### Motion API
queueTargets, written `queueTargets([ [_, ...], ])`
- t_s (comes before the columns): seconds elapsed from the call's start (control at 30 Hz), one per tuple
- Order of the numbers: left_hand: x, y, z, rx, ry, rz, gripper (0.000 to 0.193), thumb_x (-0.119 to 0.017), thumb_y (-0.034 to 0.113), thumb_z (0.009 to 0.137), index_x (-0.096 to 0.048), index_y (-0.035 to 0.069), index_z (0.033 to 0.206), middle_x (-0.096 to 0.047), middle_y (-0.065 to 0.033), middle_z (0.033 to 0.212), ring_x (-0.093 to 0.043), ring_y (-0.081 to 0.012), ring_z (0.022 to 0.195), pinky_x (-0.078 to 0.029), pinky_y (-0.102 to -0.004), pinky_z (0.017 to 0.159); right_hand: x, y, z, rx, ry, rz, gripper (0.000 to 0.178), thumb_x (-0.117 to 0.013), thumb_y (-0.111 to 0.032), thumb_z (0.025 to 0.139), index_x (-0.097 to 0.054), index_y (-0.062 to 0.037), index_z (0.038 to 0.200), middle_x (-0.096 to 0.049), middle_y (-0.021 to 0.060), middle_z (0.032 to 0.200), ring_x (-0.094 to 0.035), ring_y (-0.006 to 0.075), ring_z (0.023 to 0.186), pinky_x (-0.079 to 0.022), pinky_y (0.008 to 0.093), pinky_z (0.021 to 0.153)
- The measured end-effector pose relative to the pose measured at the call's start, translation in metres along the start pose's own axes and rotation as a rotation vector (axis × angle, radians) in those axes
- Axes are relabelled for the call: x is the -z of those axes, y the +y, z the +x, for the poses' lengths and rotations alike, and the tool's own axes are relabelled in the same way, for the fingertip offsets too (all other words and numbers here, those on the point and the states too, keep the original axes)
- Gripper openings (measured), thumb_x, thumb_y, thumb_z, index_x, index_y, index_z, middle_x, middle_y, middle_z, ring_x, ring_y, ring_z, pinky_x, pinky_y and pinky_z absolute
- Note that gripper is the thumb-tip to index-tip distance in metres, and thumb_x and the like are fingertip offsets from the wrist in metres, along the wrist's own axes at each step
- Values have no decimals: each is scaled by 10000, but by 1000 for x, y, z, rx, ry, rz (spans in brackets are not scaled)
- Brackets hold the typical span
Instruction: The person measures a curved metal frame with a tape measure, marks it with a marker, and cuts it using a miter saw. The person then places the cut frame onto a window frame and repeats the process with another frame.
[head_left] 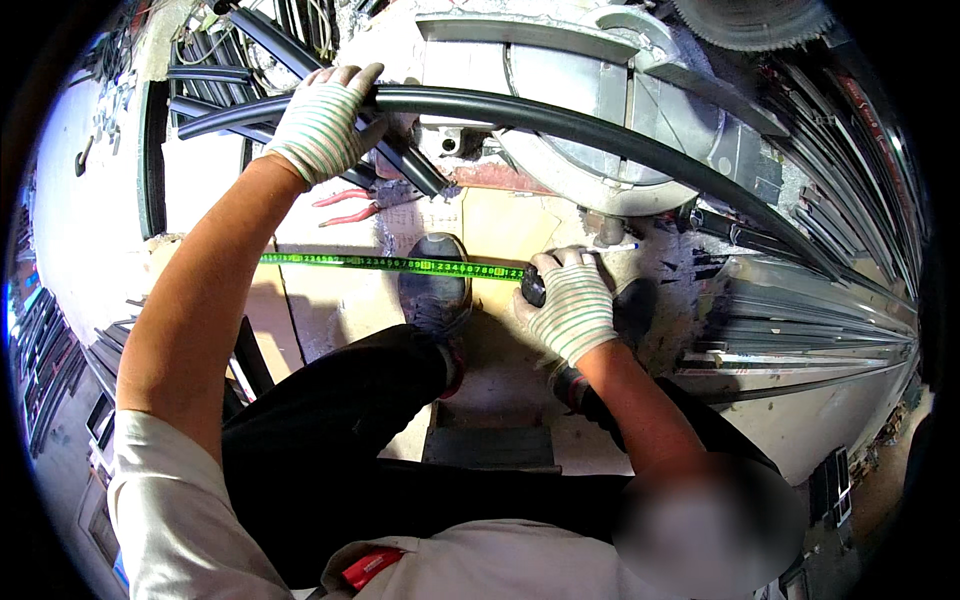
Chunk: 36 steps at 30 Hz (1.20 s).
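Observation:
My left hand [325, 120], in a white glove with green stripes, is closed around a long black bar [560, 118] near its left end. The bar runs off to the right across a metal cutting machine [570, 65]. In my right hand [575, 305], gloved the same way, is the dark case of a tape measure [533, 288]. Its bright green blade [430, 266] is drawn out to the left, over my shoe, and passes behind my left forearm. The blade's far end is hidden there. Red-handled pliers [350, 207] lie below my left hand.
A toothed saw blade [755, 22] stands at the upper right. Bundled metal profiles [810, 320] fill the right side. More black bars [215, 75] lie crossed at the upper left. Between my feet and body is a dark block [490, 446]. Profiles are piled at far left [45, 370].

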<state>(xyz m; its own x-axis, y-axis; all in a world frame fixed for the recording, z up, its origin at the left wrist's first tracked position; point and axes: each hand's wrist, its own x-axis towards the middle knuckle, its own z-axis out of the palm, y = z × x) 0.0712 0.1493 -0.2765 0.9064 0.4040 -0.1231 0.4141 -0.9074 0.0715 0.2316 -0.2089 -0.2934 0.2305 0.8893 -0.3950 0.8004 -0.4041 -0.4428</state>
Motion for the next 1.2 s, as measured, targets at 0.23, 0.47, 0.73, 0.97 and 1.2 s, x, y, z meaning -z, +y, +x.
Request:
queueTargets([
  [0.23,-16,-6,10,50,12,22,446,-797,214,823,-638,71,1214,-670,-152,1051,-628,-378,1029,-485,-468,917,-33,17,13,-75,1,23,501,-755,-382,816,-666,-67,1196,-600,203,1158,-553,381,1091,-460,480,996],
  [0.47,-23,-8,15,58,39,72,263,-773,183,812,-651,71,1016,-663,-155,957,-643,-383,946,-504,-477,843,-36,23,18,-41,68,20,555,-799,-327,789,-635,-44,1238,-586,192,1176,-544,380,1128,-460,478,1011],
  [0.73,-22,-13,8,22,92,49,261,-787,162,791,-653,71,996,-658,-139,927,-642,-373,909,-504,-470,808,1,17,4,37,266,72,315,-740,-310,882,-698,-51,1056,-667,139,1005,-658,333,915,-564,455,799],
  [0.97,9,-18,3,-2,225,26,297,-791,136,786,-654,74,1042,-672,-139,924,-648,-370,901,-508,-465,804,44,34,16,-338,437,1062,392,-627,-448,1006,-674,-84,1143,-693,57,1064,-636,186,854,-524,357,757],
  [1.2,64,-5,3,-58,361,62,376,-810,122,768,-632,61,1095,-664,-147,960,-639,-373,894,-501,-455,819,128,32,23,-245,764,1725,654,-604,-668,956,-610,-102,1283,-669,31,1135,-591,152,949,-476,296,781],
])
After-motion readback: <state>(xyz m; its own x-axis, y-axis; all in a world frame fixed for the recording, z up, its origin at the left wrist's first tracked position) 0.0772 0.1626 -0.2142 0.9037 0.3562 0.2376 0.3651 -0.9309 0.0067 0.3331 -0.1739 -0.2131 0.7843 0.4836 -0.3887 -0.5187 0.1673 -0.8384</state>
